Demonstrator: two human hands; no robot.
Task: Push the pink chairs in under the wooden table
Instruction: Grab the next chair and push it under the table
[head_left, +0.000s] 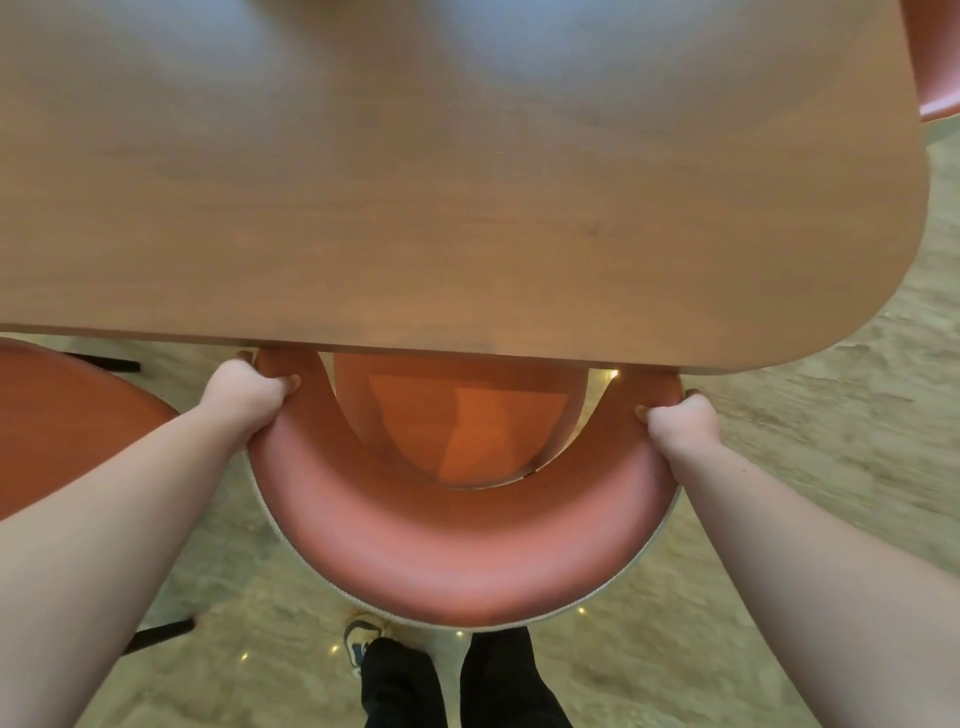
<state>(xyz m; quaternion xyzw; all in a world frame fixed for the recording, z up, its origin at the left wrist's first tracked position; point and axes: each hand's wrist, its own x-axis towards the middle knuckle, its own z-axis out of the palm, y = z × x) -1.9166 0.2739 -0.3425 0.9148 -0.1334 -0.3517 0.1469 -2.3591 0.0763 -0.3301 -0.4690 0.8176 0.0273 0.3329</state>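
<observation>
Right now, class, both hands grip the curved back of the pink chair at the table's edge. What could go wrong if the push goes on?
1. The left hand and right hand grip the chair back just below the wooden table edge; fingers could get pinched.
2. The neighbouring pink chair sits close on the left and might be knocked.

The person is wearing black trousers (405, 686) and a white shoe with blue marks (358, 642); both forearms (130, 499) are showing bare.

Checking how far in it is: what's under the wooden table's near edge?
The pink chair's seat front lies under the wooden table; its curved backrest, gripped by both hands, stays outside. Legs beneath are covered.
</observation>
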